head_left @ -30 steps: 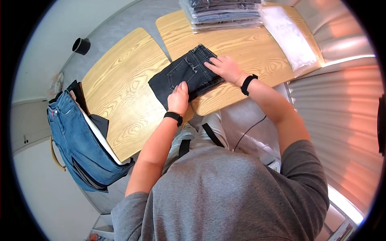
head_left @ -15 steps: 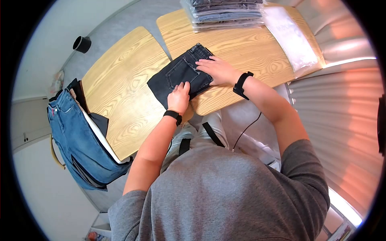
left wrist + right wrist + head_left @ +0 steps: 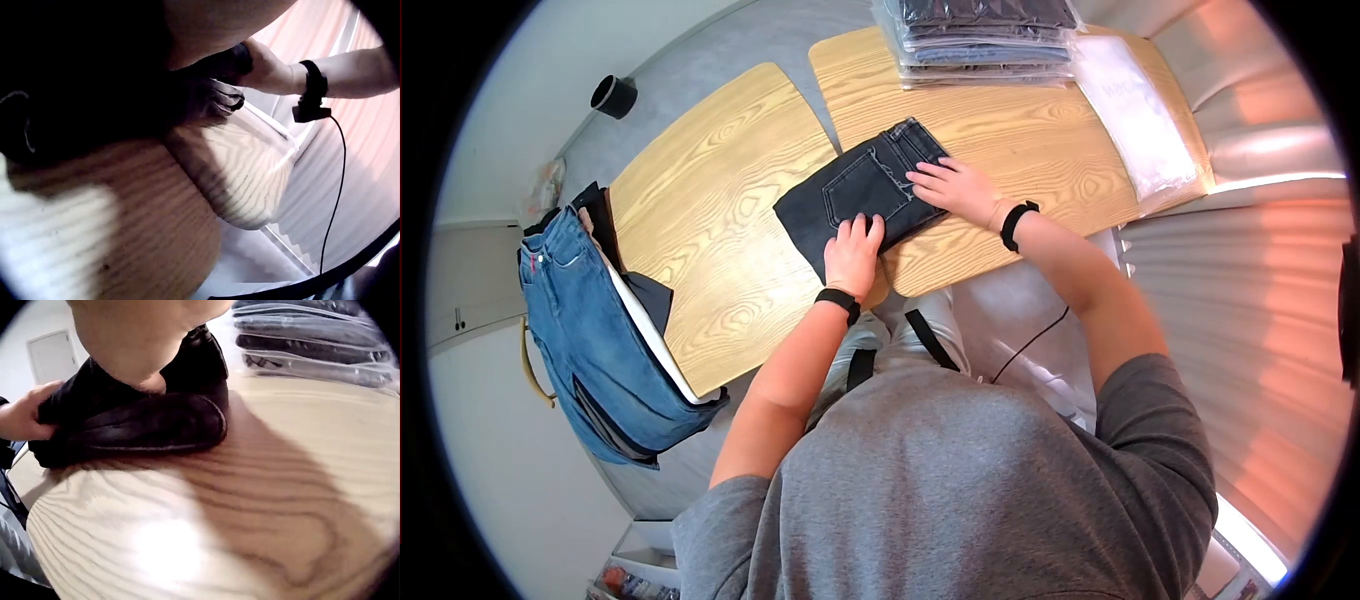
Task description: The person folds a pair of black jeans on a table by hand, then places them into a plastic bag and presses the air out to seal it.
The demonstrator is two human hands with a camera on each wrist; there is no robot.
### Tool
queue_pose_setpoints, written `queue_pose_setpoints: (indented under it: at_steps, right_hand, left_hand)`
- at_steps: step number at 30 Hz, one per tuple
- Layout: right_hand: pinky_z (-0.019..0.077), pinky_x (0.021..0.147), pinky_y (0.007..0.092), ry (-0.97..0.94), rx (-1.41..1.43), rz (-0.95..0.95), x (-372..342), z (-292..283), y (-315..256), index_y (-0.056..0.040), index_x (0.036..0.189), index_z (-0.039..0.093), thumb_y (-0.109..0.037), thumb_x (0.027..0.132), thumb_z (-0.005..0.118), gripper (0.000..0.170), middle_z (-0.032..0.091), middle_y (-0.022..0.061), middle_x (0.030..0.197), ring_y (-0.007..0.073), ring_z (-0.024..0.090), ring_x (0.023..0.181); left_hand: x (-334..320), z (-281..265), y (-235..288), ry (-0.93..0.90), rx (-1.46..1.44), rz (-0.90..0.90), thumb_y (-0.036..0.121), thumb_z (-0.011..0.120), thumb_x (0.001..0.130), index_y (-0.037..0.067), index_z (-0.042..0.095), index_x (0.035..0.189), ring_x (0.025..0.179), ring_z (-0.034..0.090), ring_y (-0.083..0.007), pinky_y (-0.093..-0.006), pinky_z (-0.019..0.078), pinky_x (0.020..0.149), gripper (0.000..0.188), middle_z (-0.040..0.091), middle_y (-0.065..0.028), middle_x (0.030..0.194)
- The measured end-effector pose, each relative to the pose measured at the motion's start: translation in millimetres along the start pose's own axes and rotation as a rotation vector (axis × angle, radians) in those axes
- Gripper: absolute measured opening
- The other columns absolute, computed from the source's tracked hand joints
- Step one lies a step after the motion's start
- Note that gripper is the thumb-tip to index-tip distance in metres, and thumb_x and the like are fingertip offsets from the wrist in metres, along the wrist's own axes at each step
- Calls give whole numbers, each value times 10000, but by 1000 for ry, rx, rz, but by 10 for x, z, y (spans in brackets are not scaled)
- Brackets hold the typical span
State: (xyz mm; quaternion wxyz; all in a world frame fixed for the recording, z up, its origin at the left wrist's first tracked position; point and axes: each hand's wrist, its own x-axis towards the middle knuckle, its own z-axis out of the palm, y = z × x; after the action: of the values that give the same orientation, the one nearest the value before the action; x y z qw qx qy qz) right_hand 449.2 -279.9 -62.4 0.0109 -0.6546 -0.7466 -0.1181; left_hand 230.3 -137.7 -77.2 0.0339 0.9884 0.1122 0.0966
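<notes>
A pair of folded black jeans [image 3: 852, 190] lies across the seam of two wooden tabletops, back pocket up, with frayed light threads along the pocket top. My left hand [image 3: 853, 258] rests on the near edge of the bundle, fingers laid over the top by the pocket. In the right wrist view, the left thumb sits against the side of the folded layers. My right hand [image 3: 962, 193] lies on the waistband end, its fingers extended over the cloth. The rounded side fold of the jeans [image 3: 150, 425] shows under the right palm in the right wrist view.
A stack of clothes in clear bags [image 3: 985, 45] stands at the back of the right tabletop [image 3: 1020, 130], with a white plastic bag [image 3: 1135, 120] beside it. Blue jeans [image 3: 580, 320] hang over the far left edge. A black bin [image 3: 614, 97] stands on the floor.
My right hand first slid left over the pocket, then back toward the waistband end. The left hand's fingers have spread on the cloth. The folded jeans stay in place; the head view has shifted slightly.
</notes>
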Motion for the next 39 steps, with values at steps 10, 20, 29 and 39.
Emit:
queue_pose_setpoints:
  at_steps: [10, 20, 29, 39]
  right_hand:
    - [455, 947, 383, 190, 101, 248, 26, -18, 120, -115, 1170, 598, -110, 833, 521, 346, 576, 39, 1276, 226, 529, 1190]
    - [275, 1084, 448, -234, 75, 484, -88, 53, -8, -182, 1424, 356, -68, 812, 542, 650, 374, 66, 1463, 267, 357, 1340]
    - [182, 1107, 527, -64, 224, 567, 328, 114, -530, -226, 1345, 491, -363, 907, 511, 459, 397, 61, 1446, 237, 307, 1369]
    - [201, 1088, 568, -252, 153, 716, 379, 59, -388, -301, 1389, 426, -361, 970, 410, 424, 298, 39, 1508, 258, 245, 1397]
  left_hand:
    - [50, 32, -55, -73, -83, -122, 84, 591, 773, 79, 498, 1312, 1029, 533, -252, -363, 488, 855, 547, 536, -70, 1230]
    - [86, 144, -43, -129, -54, -18, 71, 531, 840, 206, 334, 1436, 1330, 356, -305, -544, 330, 1039, 643, 373, -126, 1439]
    - [81, 120, -77, -161, -200, -47, 56, 552, 801, 167, 339, 1435, 1364, 311, -313, -551, 296, 1063, 678, 330, -146, 1469]
    - [-126, -93, -319, -288, -177, 101, 328, 697, 756, 282, 359, 1429, 1389, 254, -312, -617, 265, 1041, 755, 267, -103, 1512]
